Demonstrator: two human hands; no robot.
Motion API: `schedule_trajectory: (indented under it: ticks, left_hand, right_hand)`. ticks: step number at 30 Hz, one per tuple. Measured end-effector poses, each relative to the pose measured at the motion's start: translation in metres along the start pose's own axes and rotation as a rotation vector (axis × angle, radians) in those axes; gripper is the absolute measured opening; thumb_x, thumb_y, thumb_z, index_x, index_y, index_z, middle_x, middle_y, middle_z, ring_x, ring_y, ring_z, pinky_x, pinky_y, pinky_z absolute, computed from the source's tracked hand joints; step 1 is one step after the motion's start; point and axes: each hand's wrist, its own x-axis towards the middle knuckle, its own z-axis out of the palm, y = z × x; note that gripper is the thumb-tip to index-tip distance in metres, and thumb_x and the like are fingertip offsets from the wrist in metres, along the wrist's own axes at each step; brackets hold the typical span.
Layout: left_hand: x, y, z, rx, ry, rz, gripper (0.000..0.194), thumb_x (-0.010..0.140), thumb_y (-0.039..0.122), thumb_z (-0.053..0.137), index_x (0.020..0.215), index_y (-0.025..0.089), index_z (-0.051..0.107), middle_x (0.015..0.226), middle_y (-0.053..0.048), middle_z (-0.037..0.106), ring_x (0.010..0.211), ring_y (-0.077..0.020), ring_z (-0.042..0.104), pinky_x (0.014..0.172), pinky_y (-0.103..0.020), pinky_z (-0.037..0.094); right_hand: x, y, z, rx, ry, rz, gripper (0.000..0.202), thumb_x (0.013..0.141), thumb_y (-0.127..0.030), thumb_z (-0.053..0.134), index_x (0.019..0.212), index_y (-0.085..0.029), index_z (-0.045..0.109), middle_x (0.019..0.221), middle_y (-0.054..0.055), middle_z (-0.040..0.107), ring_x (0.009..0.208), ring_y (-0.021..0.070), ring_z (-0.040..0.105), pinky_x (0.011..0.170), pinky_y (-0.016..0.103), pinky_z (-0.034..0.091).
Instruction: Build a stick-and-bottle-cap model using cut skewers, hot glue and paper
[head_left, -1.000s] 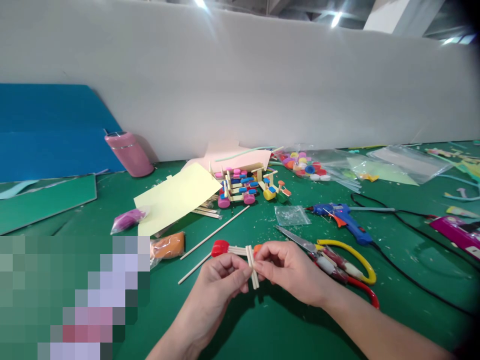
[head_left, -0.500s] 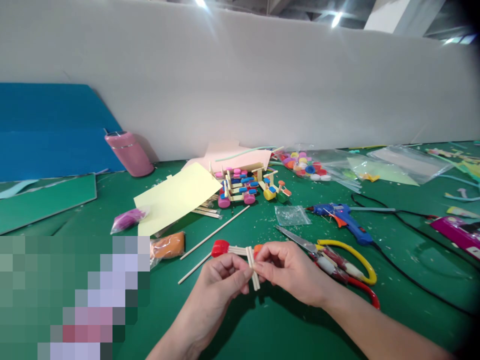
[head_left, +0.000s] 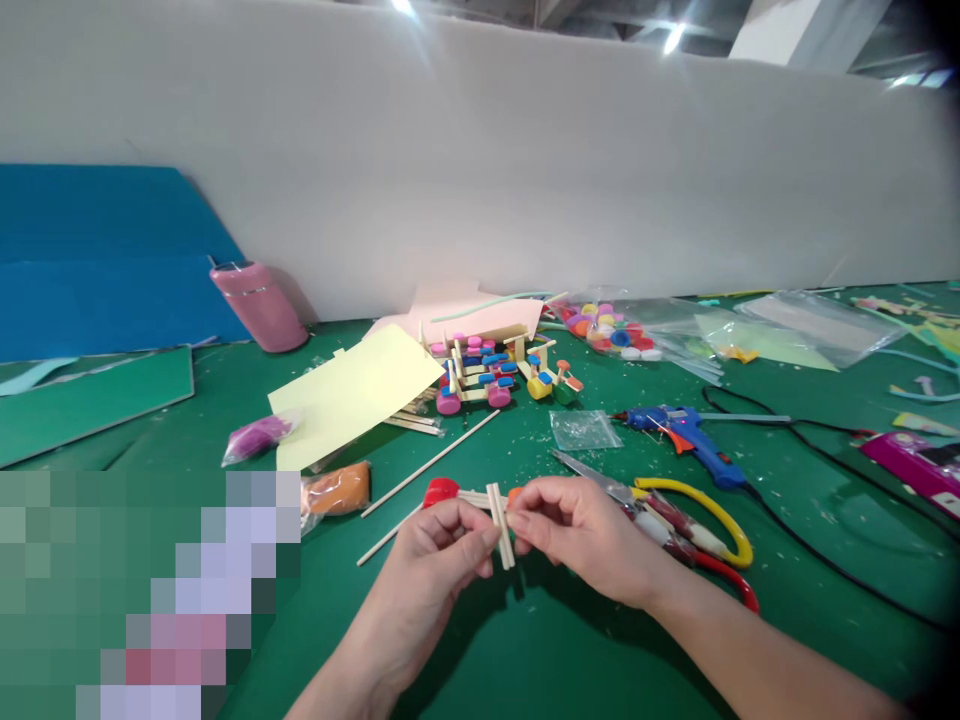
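A small bundle of short pale wooden sticks [head_left: 500, 526] is pinched upright, slightly tilted, between my two hands. My left hand [head_left: 444, 562] grips it from the left with thumb and fingers. From the right, my right hand [head_left: 581, 535] closes its thumb and fingertips on the same sticks. Just behind lies a piece made of parallel sticks [head_left: 472, 498] with a red round part [head_left: 440, 491] at its left end and an orange part [head_left: 514, 494] partly hidden by my right hand. Two longer thin sticks [head_left: 431, 463] lie to the left.
Scissors [head_left: 739, 530] with red and yellow handles lie by my right forearm, a blue glue gun [head_left: 694, 440] behind them. Small stick vehicles [head_left: 480, 375] stand beyond a yellow sheet [head_left: 352, 395]. An orange clay packet [head_left: 337, 490] and a pink tumbler [head_left: 262, 310] are left.
Both hands have raised the short sticks slightly, and the fingers have shifted a little on them. Everything else on the table stays where it was.
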Motion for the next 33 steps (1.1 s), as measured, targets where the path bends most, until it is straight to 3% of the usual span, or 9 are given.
schedule_trajectory:
  ticks: [5,10,13,16,18,21,25,33]
  left_hand:
    - [0.004,0.010,-0.013,-0.150,0.091,0.133,0.015,0.067,0.023,0.071,0.061,0.015,0.060,0.050,0.005,0.050,0.052,-0.0058,0.043,0.054,-0.016,0.038]
    - [0.005,0.017,-0.020,-0.259,0.184,0.196,0.018,0.065,0.020,0.073,0.056,0.014,0.058,0.047,0.005,0.051,0.050,-0.0052,0.046,0.062,-0.018,0.045]
    - [0.005,0.025,-0.020,-0.276,0.226,0.227,0.019,0.064,0.017,0.072,0.054,0.013,0.057,0.044,0.005,0.049,0.044,-0.0044,0.042,0.050,-0.016,0.041]
    - [0.009,0.037,-0.019,-0.274,0.235,0.270,0.015,0.063,0.014,0.071,0.056,0.013,0.058,0.041,0.005,0.048,0.041,-0.0044,0.039,0.044,-0.016,0.036]
    - [0.013,0.045,-0.019,-0.280,0.237,0.303,0.015,0.062,0.013,0.071,0.055,0.014,0.057,0.040,0.006,0.046,0.040,-0.0040,0.038,0.043,-0.016,0.035]
    - [0.019,0.051,-0.019,-0.291,0.221,0.338,0.017,0.061,0.013,0.071,0.055,0.014,0.055,0.042,0.006,0.047,0.041,-0.0040,0.038,0.045,-0.017,0.036]
    - [0.020,0.046,-0.018,-0.297,0.184,0.329,0.019,0.061,0.015,0.072,0.054,0.015,0.054,0.044,0.006,0.047,0.041,-0.0042,0.039,0.045,-0.017,0.036]
    - [0.016,0.028,-0.017,-0.280,0.104,0.269,0.016,0.060,0.018,0.074,0.059,0.013,0.058,0.044,0.006,0.047,0.044,-0.0042,0.041,0.048,-0.017,0.036]
  right_hand:
    - [-0.002,-0.006,-0.008,-0.120,0.222,-0.095,0.020,0.085,-0.035,0.050,0.084,-0.017,0.058,0.061,-0.002,0.054,0.050,0.0075,0.044,0.044,0.019,0.034]
    - [-0.005,-0.002,-0.006,-0.396,0.242,-0.250,0.015,0.086,-0.030,0.048,0.087,-0.019,0.058,0.069,0.001,0.060,0.061,0.0121,0.054,0.054,0.022,0.042]
    - [-0.002,0.000,0.001,-0.606,0.189,-0.380,0.014,0.086,-0.022,0.047,0.091,-0.019,0.059,0.081,0.004,0.063,0.073,0.0149,0.057,0.065,0.026,0.044]
    - [0.006,-0.001,0.014,-0.877,0.038,-0.491,0.017,0.086,-0.018,0.047,0.097,-0.019,0.060,0.091,0.006,0.062,0.084,0.0169,0.053,0.074,0.028,0.042]
    - [0.015,-0.001,0.023,-1.090,-0.066,-0.512,0.018,0.087,-0.018,0.045,0.095,-0.018,0.061,0.089,0.006,0.061,0.083,0.0177,0.051,0.071,0.029,0.041]
    - [0.025,0.001,0.035,-1.336,-0.122,-0.528,0.022,0.090,-0.019,0.040,0.088,-0.018,0.062,0.083,0.006,0.060,0.077,0.0189,0.049,0.063,0.029,0.038]
    - [0.022,0.004,0.039,-1.385,-0.143,-0.537,0.022,0.089,-0.022,0.042,0.083,-0.018,0.063,0.086,0.006,0.060,0.078,0.0197,0.049,0.060,0.030,0.035]
    - [-0.025,0.011,0.019,-1.256,-0.239,-0.536,0.018,0.088,-0.022,0.046,0.084,-0.019,0.063,0.088,0.003,0.063,0.085,0.0176,0.048,0.074,0.032,0.034]
